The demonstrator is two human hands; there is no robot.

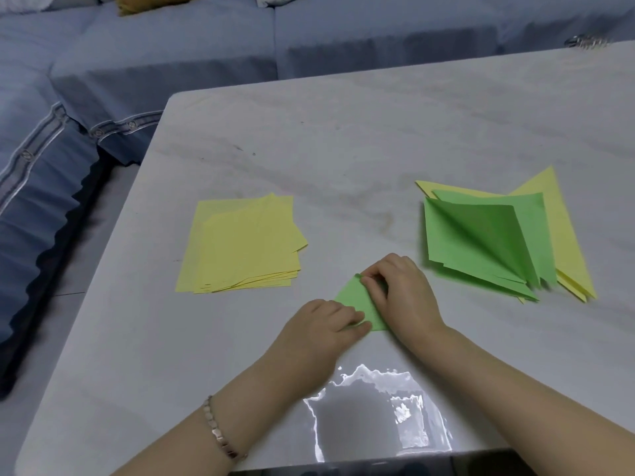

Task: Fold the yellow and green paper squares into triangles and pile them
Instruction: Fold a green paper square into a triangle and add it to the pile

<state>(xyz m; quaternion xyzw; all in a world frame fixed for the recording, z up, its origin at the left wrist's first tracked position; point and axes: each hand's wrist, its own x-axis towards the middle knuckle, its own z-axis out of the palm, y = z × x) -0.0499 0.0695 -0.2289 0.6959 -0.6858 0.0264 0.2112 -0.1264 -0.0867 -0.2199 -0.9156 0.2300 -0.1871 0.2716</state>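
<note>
Left hand (326, 321) comes in from the lower left, forearm slanting across the tabletop (343, 132), knuckles up and fingers curled down, pinching the near corner of the green paper (355, 298). My right hand (402, 297) reaches in from the lower right, wrist bent inward, its bent fingertips holding down the far corner of the same sheet. The green paper lies flat between my hands, already a triangle, close to the near edge. A stack of yellow squares (240, 242) sits to the left. The pile of folded triangles (498, 235), green on top of yellow, lies to the right. A bracelet (221, 431) circles my left wrist.
</note>
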